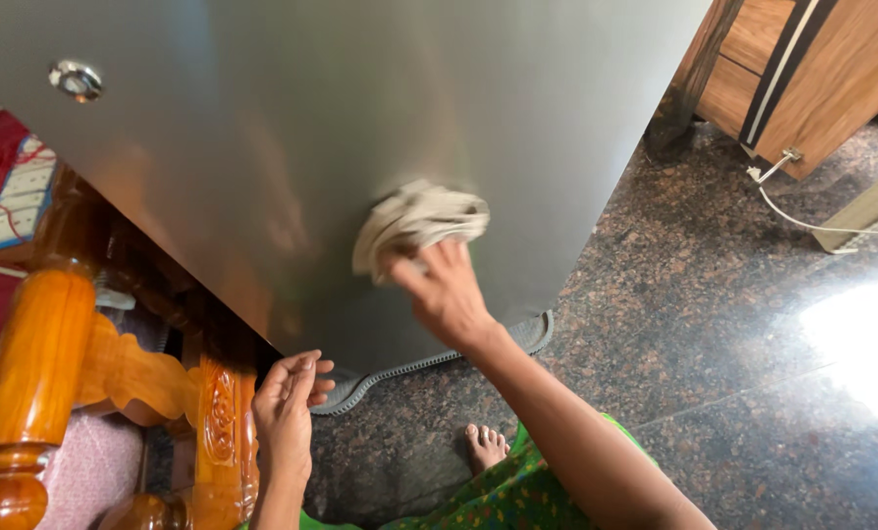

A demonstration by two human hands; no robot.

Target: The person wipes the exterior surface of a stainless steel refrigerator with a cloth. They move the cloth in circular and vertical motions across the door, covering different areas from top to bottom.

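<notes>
Nearest, beside the carved wooden bed post, the left hand rests half-open and empty at the grey cabinet edge, while the right hand presses a crumpled beige cloth with closed fingers against this panel, above the granite floor.

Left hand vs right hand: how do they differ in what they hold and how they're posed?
The right hand grips a crumpled beige cloth and presses it on the grey metal panel; the left hand holds nothing. The right hand is raised with its arm extended; the left hand sits lower, fingers loosely curled, near the carved wooden post. Both are bare.
</notes>
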